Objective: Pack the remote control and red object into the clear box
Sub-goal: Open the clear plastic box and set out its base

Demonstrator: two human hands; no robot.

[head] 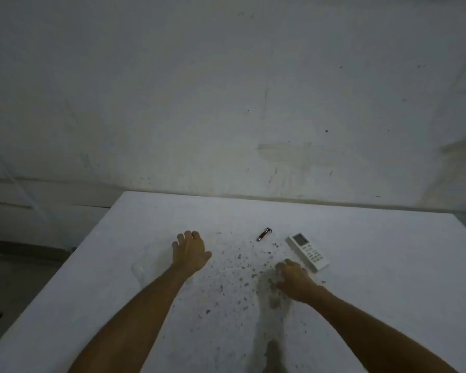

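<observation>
On the white table (361, 305), which fills the lower half of the view and is cut off at the bottom and right edges, both bare forearms reach in from six o'clock. Dark specks and a worn, stained patch lie scattered between them. At about nine o'clock from the table's middle sits the clear box (145, 262), so transparent that only faint glints along its edges show; its shape and whether it has a lid are hard to make out. The left hand (190, 251) rests over the box's right side with fingers spread, an open grip; whether it touches the box cannot be told. The right hand (293, 278) is curled knuckles-up on the stained patch, its grip closed, and what it holds, if anything, is hidden. Just beside it at one o'clock lies the white remote control (308, 251), buttons up. The small red object (264, 234) lies near the centre, apart from both hands.
</observation>
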